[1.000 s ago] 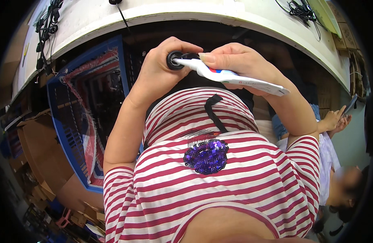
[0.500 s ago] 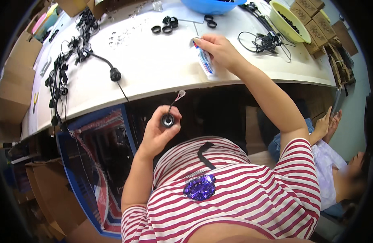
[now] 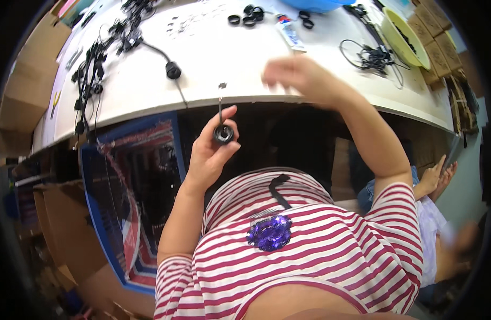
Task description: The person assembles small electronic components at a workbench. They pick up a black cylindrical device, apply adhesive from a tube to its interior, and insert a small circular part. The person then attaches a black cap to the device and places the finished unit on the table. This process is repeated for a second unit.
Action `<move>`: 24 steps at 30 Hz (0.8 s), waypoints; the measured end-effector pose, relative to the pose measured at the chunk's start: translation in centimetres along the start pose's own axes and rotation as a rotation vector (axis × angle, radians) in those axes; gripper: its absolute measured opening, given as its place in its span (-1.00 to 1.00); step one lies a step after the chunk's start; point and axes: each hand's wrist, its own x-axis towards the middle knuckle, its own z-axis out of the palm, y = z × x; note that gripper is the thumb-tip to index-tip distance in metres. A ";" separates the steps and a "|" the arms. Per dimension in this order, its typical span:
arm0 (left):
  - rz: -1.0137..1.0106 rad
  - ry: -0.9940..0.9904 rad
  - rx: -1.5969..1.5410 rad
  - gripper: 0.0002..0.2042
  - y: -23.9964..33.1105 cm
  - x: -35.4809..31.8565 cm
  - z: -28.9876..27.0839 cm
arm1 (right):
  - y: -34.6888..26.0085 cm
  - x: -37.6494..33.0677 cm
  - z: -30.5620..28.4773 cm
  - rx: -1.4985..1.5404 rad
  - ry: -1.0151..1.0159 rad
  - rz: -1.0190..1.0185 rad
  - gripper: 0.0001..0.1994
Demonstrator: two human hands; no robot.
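Left hand [image 3: 209,152]: fingers closed around a small black round part [image 3: 223,133], held below the white bench [image 3: 213,58] edge; thin wire rises from it. Right hand [image 3: 301,77]: above bench, motion-blurred, grip cannot be told. Glue tube [image 3: 289,33] lies beyond.

Person wears a short-sleeved shirt [image 3: 320,250] with red and white horizontal stripes. Purple sequin patch [image 3: 270,233] sits on the chest. A black strap [image 3: 279,190] hangs at the neckline. Forearms bare.
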 end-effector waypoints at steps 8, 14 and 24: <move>0.058 -0.005 -0.221 -0.44 0.3 0.6 2.7 | 5.9 -3.7 14.2 0.353 -0.445 0.222 -0.43; 0.102 -0.001 -0.164 -0.40 0.9 1.0 3.6 | 11.0 -2.8 18.8 0.446 -0.410 0.267 -0.73; 0.050 -0.056 -0.118 -0.40 1.3 1.1 4.3 | 9.4 -3.8 18.3 0.145 -0.341 -0.041 -0.61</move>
